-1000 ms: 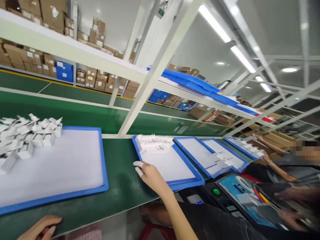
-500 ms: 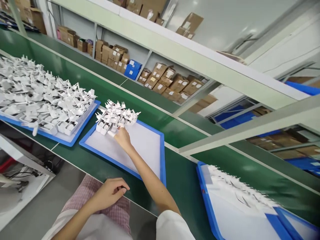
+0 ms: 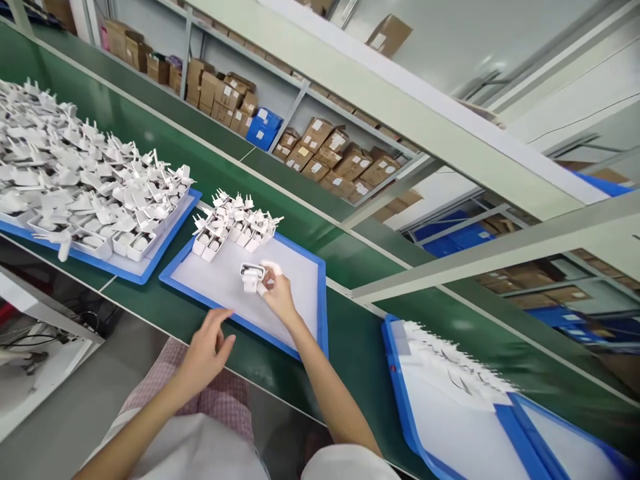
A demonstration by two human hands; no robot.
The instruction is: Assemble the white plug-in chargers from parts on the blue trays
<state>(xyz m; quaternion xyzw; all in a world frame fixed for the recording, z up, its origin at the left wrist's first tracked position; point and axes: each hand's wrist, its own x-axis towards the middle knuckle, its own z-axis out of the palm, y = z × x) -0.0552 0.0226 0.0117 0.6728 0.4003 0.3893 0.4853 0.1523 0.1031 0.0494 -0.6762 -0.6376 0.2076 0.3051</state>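
My right hand (image 3: pixel 277 297) pinches a white plug adapter (image 3: pixel 251 277) above the white foam sheet of a blue-framed tray (image 3: pixel 320 300). A heap of similar plug adapters (image 3: pixel 235 223) lies at the tray's far corner, a short way from that hand, with their prongs pointing up. My left hand (image 3: pixel 205 357) is open and holds nothing. It hovers near the tray's front rim, over the green belt (image 3: pixel 280 380).
A larger tray (image 3: pixel 90 180) at the left carries white holders crowded with adapters. At the lower right, another blue tray (image 3: pixel 450 363) bears a blurred row of white adapters. Shelves of cardboard boxes (image 3: pixel 340 160) and a blue bin (image 3: pixel 263 130) stand behind the belt.
My right hand has drawn back from the heap toward the tray's middle, carrying one adapter. My left hand has risen from my lap area toward the tray, its fingers now apart.
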